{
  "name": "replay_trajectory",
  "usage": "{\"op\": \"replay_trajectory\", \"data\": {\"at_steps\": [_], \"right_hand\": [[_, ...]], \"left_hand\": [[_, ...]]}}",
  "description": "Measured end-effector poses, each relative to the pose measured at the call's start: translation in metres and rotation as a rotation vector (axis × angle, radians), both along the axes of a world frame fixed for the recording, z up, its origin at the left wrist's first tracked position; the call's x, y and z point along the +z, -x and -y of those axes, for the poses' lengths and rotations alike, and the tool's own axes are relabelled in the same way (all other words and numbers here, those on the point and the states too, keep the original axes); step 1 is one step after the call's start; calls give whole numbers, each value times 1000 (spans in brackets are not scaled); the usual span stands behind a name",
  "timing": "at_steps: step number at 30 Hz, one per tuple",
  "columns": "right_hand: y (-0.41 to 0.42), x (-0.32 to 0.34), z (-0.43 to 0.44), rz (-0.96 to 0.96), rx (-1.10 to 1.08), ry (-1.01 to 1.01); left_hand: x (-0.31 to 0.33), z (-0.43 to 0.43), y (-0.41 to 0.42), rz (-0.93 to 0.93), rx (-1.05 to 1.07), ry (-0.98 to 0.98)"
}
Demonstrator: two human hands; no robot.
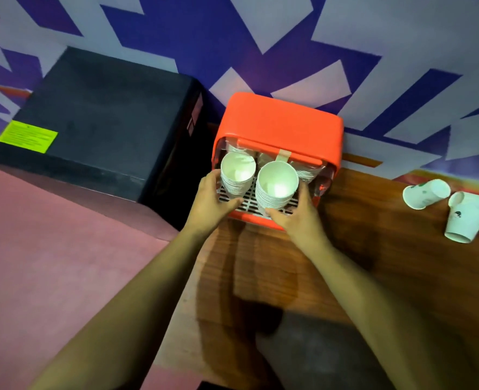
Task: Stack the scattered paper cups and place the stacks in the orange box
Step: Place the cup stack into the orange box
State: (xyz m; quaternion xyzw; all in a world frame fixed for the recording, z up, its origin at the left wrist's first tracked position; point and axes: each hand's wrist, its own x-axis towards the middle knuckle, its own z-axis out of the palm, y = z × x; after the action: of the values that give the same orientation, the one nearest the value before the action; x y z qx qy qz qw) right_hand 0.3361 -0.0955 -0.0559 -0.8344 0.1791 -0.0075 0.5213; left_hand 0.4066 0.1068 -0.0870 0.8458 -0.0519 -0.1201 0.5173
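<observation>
The orange box (280, 122) stands at the far edge of the wooden table, its open front facing me with a white slatted floor inside. Two stacks of white paper cups lie in its mouth, rims towards me. My left hand (213, 199) grips the left stack (237, 175). My right hand (297, 213) grips the right stack (276, 187) from below and from the right. More stacked cups (305, 173) show deeper inside the box, partly hidden. Loose cups lie on their sides at the right: one (426, 194) and another (464, 218).
A big black box (97, 119) with a yellow label stands left of the orange box, on the pink floor. The wooden table (345, 263) runs right and towards me. A purple-and-white patterned wall rises behind. My dark-clad knee shows at the bottom.
</observation>
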Motion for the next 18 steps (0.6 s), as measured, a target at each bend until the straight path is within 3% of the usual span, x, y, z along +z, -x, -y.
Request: {"op": "replay_trajectory", "data": {"at_steps": [8, 18], "right_hand": [[-12, -39, 0, -56, -48, -3], [-37, -49, -4, -89, -91, -40]], "left_hand": [[-7, 9, -12, -13, -39, 81], [-13, 14, -14, -25, 6, 48]]}}
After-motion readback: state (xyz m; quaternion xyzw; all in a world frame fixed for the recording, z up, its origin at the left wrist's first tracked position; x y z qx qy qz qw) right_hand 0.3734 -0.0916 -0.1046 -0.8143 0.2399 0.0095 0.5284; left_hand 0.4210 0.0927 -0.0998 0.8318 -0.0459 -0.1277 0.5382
